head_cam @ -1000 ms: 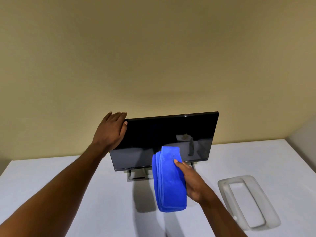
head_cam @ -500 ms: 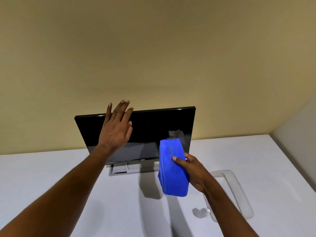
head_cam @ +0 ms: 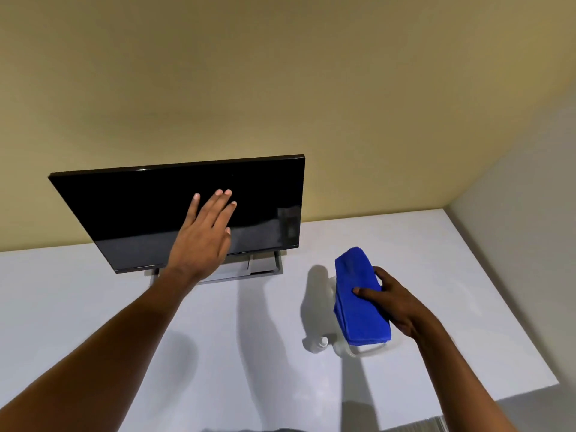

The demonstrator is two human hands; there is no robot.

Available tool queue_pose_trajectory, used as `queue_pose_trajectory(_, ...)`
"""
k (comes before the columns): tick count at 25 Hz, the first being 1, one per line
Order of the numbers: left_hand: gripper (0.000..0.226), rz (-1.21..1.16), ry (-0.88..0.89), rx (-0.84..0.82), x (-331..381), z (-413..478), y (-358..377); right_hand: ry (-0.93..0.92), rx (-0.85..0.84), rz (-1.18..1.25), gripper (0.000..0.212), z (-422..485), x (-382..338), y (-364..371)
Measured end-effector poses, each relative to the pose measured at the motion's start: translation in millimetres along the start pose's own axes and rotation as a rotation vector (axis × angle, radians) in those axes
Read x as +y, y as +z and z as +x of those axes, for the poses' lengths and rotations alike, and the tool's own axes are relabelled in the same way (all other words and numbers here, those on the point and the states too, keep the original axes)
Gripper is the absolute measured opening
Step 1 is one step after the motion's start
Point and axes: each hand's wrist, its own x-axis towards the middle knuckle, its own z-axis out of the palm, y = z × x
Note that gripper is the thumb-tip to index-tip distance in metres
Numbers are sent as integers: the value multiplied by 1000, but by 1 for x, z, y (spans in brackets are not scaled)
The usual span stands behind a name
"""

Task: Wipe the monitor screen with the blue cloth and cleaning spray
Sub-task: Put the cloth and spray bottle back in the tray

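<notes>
A black monitor (head_cam: 124,210) stands tilted on a grey stand (head_cam: 249,268) at the back of the white table (head_cam: 124,307). My left hand (head_cam: 202,238) is in front of the screen's lower middle, fingers spread, holding nothing. My right hand (head_cam: 396,304) grips a folded blue cloth (head_cam: 358,304) to the right of the monitor, off the screen and above a clear tray. A small white spray bottle (head_cam: 321,342) lies on the table just left of the cloth's lower end.
A clear plastic tray (head_cam: 367,350) sits under the cloth, mostly hidden by it. A beige wall rises behind the monitor and a grey wall (head_cam: 514,229) bounds the table on the right. The table's front right edge (head_cam: 530,391) runs near my right forearm.
My right hand has carried the blue cloth off the screen, rightward and down over the tray. My left hand left the monitor's top edge and now hangs lower before the screen. The view shifted right.
</notes>
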Motion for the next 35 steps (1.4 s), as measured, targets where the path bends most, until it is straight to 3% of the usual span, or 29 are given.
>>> queue_pose_trajectory(5, 59, -60, 9, -129, 50, -22, 42, -37, 269, -382, 48, 14, 34, -16)
queue_pose_trajectory(10, 53, -98, -13, -207, 88, -59, 75, -164, 637, -837, 22, 37, 65, 10)
queue_pose_trajectory(13, 52, -116, -29, -260, 103, -83, 92, -141, 548, -1059, 41, 57, 93, 35)
queue_pose_trajectory(17, 53, -117, 31, -227, 112, -104, 102, -213, 396, -1134, 74, 75, 117, 62)
queue_pose_trajectory(23, 50, -95, -52, -345, 149, -134, 117, -245, 503, -1101, 59, 68, 117, 47)
queue_pose_trajectory(26, 55, -101, -48, -371, 154, -147, 120, -224, 337, -1120, 48, 73, 124, 47)
queue_pose_trajectory(29, 57, -132, -58, -376, 159, -158, 124, -190, 151, -946, 50, 70, 128, 41)
queue_pose_trajectory(33, 51, -169, -121, -407, 168, -171, 136, -164, 220, -953, 35, 60, 137, 26)
queue_pose_trajectory(35, 55, -172, -176, -479, 174, -179, 144, -147, 168, -1008, 26, 55, 139, 28)
